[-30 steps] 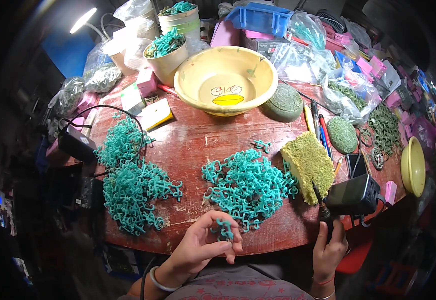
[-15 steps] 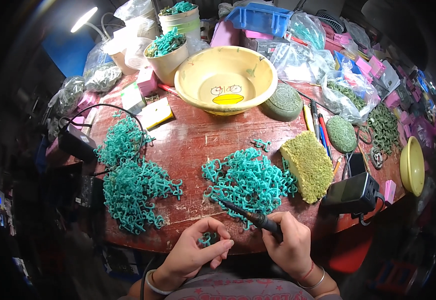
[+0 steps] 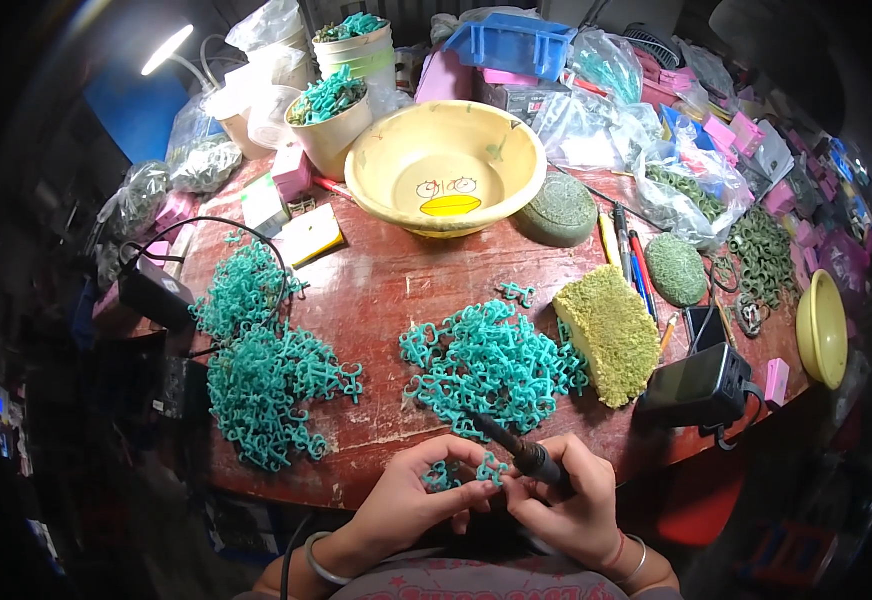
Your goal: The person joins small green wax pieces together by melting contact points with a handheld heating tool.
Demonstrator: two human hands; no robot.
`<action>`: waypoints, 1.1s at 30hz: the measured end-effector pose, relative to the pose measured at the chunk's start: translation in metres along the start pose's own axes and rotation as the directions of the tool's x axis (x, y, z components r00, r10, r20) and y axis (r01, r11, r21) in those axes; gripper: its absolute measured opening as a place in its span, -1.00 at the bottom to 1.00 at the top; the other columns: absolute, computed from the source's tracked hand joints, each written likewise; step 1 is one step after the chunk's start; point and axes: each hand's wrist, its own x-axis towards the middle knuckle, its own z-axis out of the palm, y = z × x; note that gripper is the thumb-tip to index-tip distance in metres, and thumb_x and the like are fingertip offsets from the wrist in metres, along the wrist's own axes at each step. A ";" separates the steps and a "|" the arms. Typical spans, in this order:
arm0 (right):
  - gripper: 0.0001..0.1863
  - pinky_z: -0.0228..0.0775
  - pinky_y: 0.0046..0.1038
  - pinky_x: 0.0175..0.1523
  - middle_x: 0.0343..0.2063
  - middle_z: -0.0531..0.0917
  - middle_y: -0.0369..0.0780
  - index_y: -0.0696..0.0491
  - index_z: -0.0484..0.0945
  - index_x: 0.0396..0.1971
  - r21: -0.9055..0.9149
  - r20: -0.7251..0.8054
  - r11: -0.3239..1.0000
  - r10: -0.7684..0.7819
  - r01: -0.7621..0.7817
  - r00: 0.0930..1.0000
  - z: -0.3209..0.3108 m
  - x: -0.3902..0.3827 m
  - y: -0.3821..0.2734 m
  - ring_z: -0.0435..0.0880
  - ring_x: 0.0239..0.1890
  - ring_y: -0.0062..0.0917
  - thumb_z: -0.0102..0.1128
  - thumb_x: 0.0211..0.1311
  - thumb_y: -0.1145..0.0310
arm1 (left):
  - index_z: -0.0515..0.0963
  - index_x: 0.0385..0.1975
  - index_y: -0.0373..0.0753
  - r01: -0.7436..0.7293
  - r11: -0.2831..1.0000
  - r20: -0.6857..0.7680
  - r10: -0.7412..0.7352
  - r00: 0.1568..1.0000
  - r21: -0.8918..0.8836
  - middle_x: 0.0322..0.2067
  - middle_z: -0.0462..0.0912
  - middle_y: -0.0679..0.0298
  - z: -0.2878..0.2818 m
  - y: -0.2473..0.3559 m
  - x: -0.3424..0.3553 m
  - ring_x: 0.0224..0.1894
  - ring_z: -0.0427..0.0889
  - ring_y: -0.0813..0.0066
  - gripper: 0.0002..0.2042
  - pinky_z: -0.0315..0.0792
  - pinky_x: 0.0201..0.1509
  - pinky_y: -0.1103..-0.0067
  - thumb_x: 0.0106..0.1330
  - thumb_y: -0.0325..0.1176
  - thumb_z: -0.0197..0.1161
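Pieces (image 3: 496,365) lie heaped left and near centre, and the right hand (image 3: 578,500), wrapped round an iron (image 3: 518,449), has come up to the half-curled left hand (image 3: 406,503), which cradles one piece (image 3: 442,475) and pinches another, so both hands meet there

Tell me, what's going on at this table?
A person is at a red table, hands close together by its front edge. The left hand holds some small green pieces, and the right hand grips a dark pen-like tool. Just beyond the hands lies a middle pile of similar pieces, with a left pile beside it. A yellow sponge sits to the right, a yellow basin farther back.
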 end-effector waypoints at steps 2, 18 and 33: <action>-0.74 0.24 -0.68 -0.54 -0.60 0.56 -0.36 0.15 0.51 -0.34 0.055 0.048 0.992 0.111 -0.113 0.993 -0.001 -0.001 0.000 0.40 -0.64 -0.82 0.44 0.01 0.53 | 0.51 -0.15 -0.38 -0.012 0.997 -0.036 0.009 0.999 -0.081 -0.29 0.66 0.18 0.003 -0.002 0.001 -0.35 0.67 0.53 -0.81 0.52 -0.48 0.69 0.29 -0.53 0.33; -0.74 0.46 -0.38 -0.26 -0.40 0.63 -0.01 0.37 0.45 -0.05 -0.640 -0.443 0.729 -0.095 -0.240 0.891 -0.050 -0.058 0.032 0.64 -0.41 -0.27 0.12 0.34 0.55 | 0.42 -0.17 -0.30 -0.009 0.935 -0.028 -0.001 1.000 -0.354 -0.33 0.56 0.12 -0.005 0.001 0.003 -0.41 0.53 0.57 -0.84 0.37 -0.52 0.66 0.33 -0.61 0.21; -0.73 0.25 -0.40 -0.60 -0.63 0.46 -0.26 0.09 0.53 -0.41 -0.492 -0.074 0.856 -0.221 0.157 0.972 -0.030 -0.036 0.032 0.44 -0.67 -0.40 0.38 0.19 0.22 | 0.43 0.06 -0.34 -0.060 0.975 -0.183 0.020 0.983 -0.214 -0.34 0.47 0.25 0.008 -0.001 0.004 -0.47 0.51 0.60 -0.69 0.37 -0.55 0.66 0.34 -0.62 0.19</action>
